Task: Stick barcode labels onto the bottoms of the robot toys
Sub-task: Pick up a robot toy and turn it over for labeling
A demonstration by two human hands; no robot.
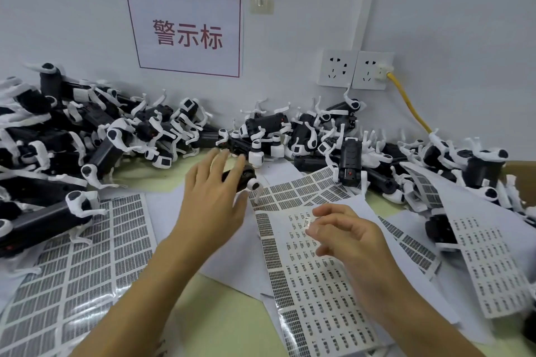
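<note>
The robot toy (242, 178) under the left hand (213, 200) lies on its side on the table (232, 295), its long black body running roughly left to right, with the white-jointed end toward the right and a thin white leg hanging down onto the label sheet (307, 278) below it. It is a small dark, boxy body with white round hip joints and white limbs, like the many toys heaped behind it. The left hand lies over the toy with fingers nearly straight and spread, the fingertips reaching past the body toward the heap; the palm hides most of the toy, and I cannot tell whether the thumb curls under it.

The barcode label (307, 223) is a small pale strip with dark print, its long axis nearly upright in the view, tilted slightly. The right hand (346, 233) pinches it between thumb and forefinger at its right edge, the other fingers loosely curled, just above the sheet. The label sits to the right of and nearer than the toy, apart from it.

The heap of robot toys (121, 136) runs along the wall across the table's far edge, and more label sheets lie at left (87, 255) and right (490, 264). A sign with red characters (187, 32) hangs on the wall beside two sockets (355, 69), one with a yellow cable (407, 103) plugged in.
</note>
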